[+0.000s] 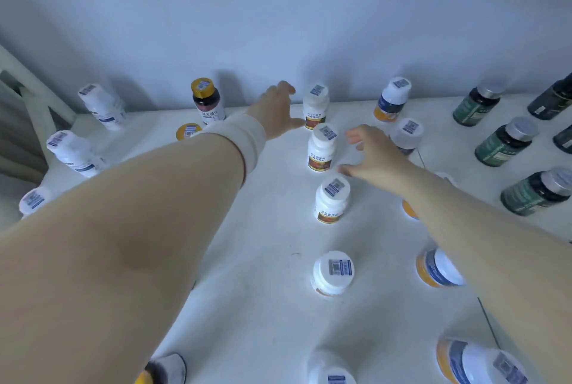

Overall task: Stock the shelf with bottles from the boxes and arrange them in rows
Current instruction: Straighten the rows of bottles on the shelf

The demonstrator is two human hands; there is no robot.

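Several white bottles with red-orange labels stand in a row running front to back on the white shelf (266, 247): one at the back wall (315, 106), a second (321, 148), a third (331, 199) and a fourth (332, 272). My left hand (277, 109) reaches to the back with fingers spread, just left of the rearmost bottle and holding nothing. My right hand (373, 153) hovers with spread fingers just right of the second bottle, not gripping it.
A gold-capped dark bottle (206, 102) stands at the back left, with white bottles (103, 106) further left. White bottles with orange and blue labels (391, 99) form a row under my right arm. Dark green bottles (476, 103) stand at the right.
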